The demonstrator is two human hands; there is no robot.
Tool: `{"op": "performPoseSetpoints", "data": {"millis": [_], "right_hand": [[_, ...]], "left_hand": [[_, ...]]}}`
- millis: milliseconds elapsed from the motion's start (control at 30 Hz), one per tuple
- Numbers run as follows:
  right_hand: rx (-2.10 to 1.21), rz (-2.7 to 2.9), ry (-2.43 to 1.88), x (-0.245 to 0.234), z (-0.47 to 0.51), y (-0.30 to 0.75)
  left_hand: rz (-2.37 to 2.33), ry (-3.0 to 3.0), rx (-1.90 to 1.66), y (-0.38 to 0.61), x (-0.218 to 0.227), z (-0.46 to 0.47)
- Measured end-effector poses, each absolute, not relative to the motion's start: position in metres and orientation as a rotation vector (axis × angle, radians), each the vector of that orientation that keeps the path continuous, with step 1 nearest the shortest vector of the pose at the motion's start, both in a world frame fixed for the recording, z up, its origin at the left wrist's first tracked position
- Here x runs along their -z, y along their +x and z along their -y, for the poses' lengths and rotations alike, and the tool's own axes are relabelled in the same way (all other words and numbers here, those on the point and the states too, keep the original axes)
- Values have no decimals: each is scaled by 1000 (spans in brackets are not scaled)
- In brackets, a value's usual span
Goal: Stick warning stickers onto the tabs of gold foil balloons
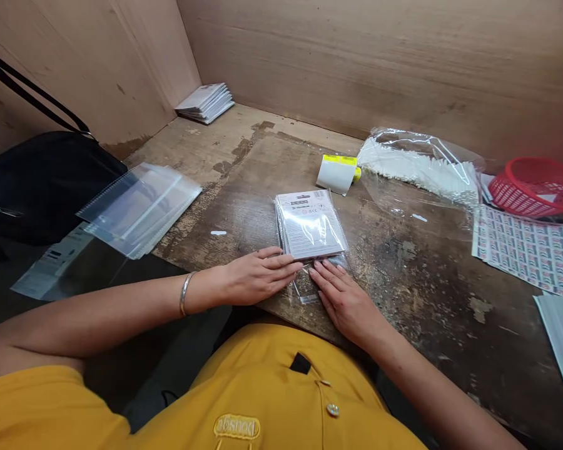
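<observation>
A printed card in a clear plastic sleeve (312, 225) lies in front of me, apparently on top of others like it. Past the card's near edge, the sleeve's clear end (306, 289) reaches toward the table edge. My left hand (258, 275) lies flat at the near left corner, its fingertips on the plastic. From the other side, the fingers of my right hand (344, 297) are stretched out and rest on the clear end near the card's right corner. Neither hand is closed around anything.
Clear sleeves (141, 206) overhang the table's left edge beside a black bag (42, 187). A stack of cards (206, 102) sits in the far corner. Rightward are a yellow-edged label roll (338, 174), a bag of white tags (417, 169), a red basket (535, 186) and sticker sheets (528, 250).
</observation>
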State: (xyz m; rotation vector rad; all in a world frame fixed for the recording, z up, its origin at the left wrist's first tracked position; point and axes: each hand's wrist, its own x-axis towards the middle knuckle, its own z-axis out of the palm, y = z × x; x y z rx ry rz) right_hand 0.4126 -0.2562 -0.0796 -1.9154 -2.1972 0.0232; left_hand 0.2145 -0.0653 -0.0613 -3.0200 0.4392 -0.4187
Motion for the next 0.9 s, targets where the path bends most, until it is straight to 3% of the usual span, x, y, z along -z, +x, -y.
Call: {"op": "performPoseSetpoints", "data": {"millis": [367,633,900], "right_hand": [[63,2042,-1813,54,248,393],[-383,1685,-1721,64,234,372],[-128,1902,-1725,64,245,359]], "left_hand": [[-533,-3088,527,210,70,73],[-542,-3222,533,204,79,67],[-608,-3273,503,197,83,65]]}}
